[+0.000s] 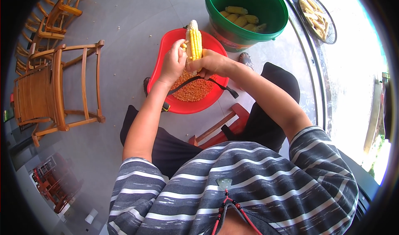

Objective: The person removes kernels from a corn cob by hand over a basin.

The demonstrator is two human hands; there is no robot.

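Observation:
My right hand [213, 62] grips the lower end of an ear of corn [194, 43], which stands upright above a red plastic basin [190, 108]. Yellow kernels cover its front, while the tip and left side look pale and bare. Against that left side, my left hand [174, 60] has curled fingers, with a few yellow kernels [184, 46] showing at the fingertips. Loose orange-yellow corn kernels [194, 90] lie in the basin. A black strap [199, 78] crosses over them beneath my hands, and a black-and-yellow object [166, 106] sits at the basin's near left rim.
A green bucket [215, 9] beyond the basin holds several ears of corn [240, 19]. Past the door track [311, 54], a round basket [334, 32] contains pale cobs [314, 15]. Wooden chairs [59, 85] stand on the left. A red wooden stool [240, 116] shows below me. Scattered kernels dot the floor.

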